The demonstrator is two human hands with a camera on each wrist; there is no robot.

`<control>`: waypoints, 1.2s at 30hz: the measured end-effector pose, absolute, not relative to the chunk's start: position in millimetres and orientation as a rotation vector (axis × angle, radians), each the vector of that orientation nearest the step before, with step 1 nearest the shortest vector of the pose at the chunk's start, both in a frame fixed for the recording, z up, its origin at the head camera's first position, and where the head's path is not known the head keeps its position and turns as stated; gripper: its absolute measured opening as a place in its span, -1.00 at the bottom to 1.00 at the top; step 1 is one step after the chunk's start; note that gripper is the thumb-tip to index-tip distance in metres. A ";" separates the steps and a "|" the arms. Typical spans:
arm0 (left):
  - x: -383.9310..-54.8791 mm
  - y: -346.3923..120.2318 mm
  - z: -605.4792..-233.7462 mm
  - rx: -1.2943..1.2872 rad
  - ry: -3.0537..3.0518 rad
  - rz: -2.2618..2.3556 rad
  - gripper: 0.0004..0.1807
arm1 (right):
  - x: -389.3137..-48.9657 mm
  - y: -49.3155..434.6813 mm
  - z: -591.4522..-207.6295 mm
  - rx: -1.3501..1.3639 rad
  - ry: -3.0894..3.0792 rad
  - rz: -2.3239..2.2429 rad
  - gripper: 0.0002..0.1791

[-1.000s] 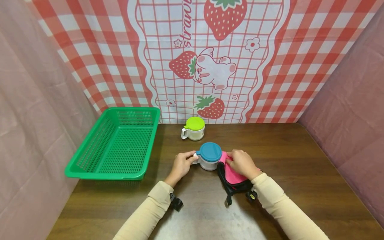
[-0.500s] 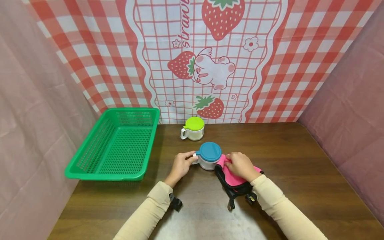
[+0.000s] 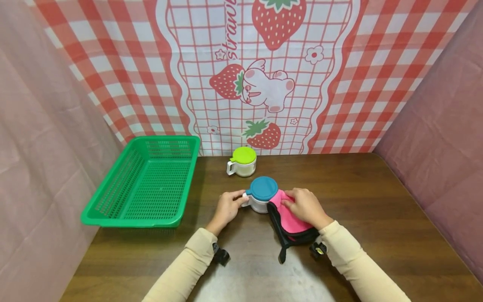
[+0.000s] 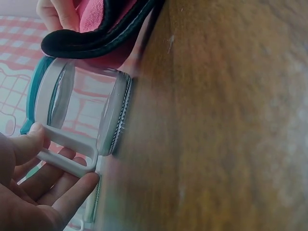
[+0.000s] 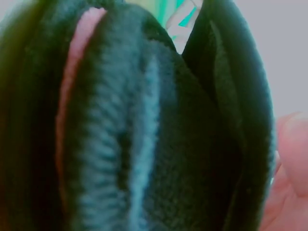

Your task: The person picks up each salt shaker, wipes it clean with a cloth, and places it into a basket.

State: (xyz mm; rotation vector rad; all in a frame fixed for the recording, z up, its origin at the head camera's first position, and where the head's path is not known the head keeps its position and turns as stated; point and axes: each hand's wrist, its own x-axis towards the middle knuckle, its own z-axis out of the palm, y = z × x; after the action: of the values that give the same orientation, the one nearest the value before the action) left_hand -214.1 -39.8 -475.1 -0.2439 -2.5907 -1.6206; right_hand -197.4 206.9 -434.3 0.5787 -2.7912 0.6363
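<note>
A clear jar with a blue lid (image 3: 263, 188) and a white handle (image 4: 72, 166) stands upright on the table. My left hand (image 3: 228, 209) pinches that handle between thumb and fingers. Against the jar's right side lies a pink cloth with black edging (image 3: 294, 220), folded, with a black loop hanging toward me. My right hand (image 3: 306, 206) grips the cloth from above and presses its pink face on the jar's wall. In the right wrist view the black edging (image 5: 110, 130) fills most of the picture, and the fingers there are mostly hidden.
Behind the blue-lidded jar stands a similar jar with a lime-green lid (image 3: 244, 155), its handle to the left. A green plastic basket (image 3: 188, 180) sits at the left on the wooden table (image 3: 362, 193). A red-checked strawberry cloth (image 3: 339, 105) hangs at the back.
My right hand has shifted slightly with the cloth along the jar's right side, and the cloth's black loop has swung left. My left hand has stayed at the handle.
</note>
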 end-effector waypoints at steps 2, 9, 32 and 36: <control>-214.3 -40.1 -475.1 -0.241 -2.586 -1.626 -0.68 | -196.5 205.1 -433.2 0.577 -2.789 0.622 -0.70; -214.5 -40.9 -475.6 -0.225 -2.588 -1.639 -0.69 | -193.8 200.7 -434.0 0.549 -2.822 0.617 -0.78; -215.1 -40.3 -477.2 -0.273 -2.568 -1.627 -0.70 | -191.8 207.9 -430.6 0.510 -2.877 0.594 -0.74; -215.5 -40.4 -477.4 -0.266 -2.571 -1.626 -0.70 | -192.7 207.2 -423.4 0.524 -2.841 0.595 -0.87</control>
State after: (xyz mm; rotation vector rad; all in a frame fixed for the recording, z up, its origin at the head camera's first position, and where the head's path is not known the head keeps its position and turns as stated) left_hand -215.5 -40.4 -477.4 -0.2658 -2.5711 -1.6264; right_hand -192.7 207.2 -423.4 0.5241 -2.8413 0.5948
